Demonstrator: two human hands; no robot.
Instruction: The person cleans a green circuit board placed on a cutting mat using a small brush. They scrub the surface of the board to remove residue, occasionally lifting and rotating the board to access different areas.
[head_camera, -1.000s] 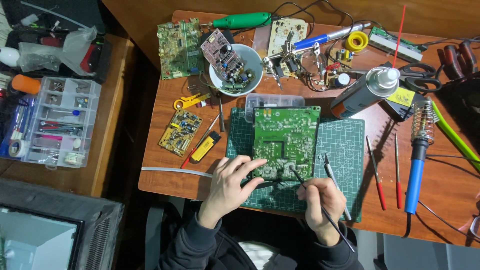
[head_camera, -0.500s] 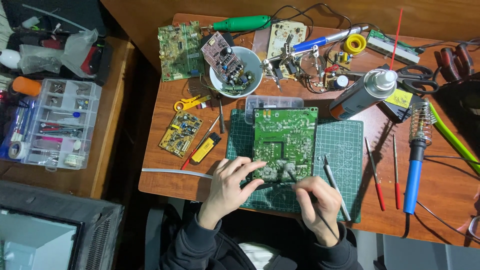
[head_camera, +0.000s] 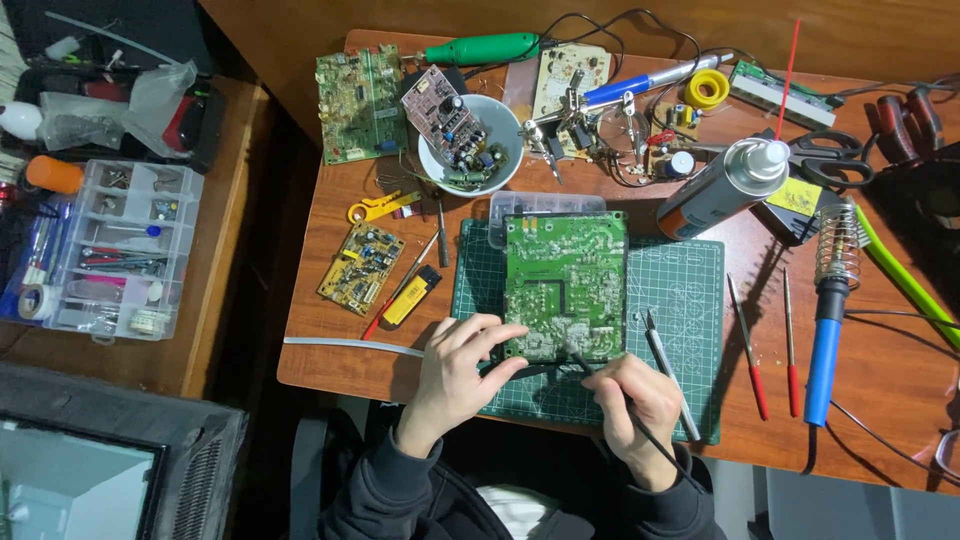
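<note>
The desk (head_camera: 330, 360) carries a green cutting mat (head_camera: 690, 300) near its front edge, left of centre. On the mat lies a green circuit board (head_camera: 565, 270), solder side up, roughly square, with silver solder points clustered densest along its near edge; its far edge overhangs the mat's far border. The left hand (head_camera: 455, 375) rests at the board's near left corner, fingers curled, fingertips pinching the board edge. The right hand (head_camera: 635, 400) sits just beside the board's near right corner, closed in a pen grip around a thin black tool (head_camera: 625, 410) whose tip touches the board's near edge. Grey tweezers (head_camera: 670, 370) lie on the mat just right of the right hand.
</note>
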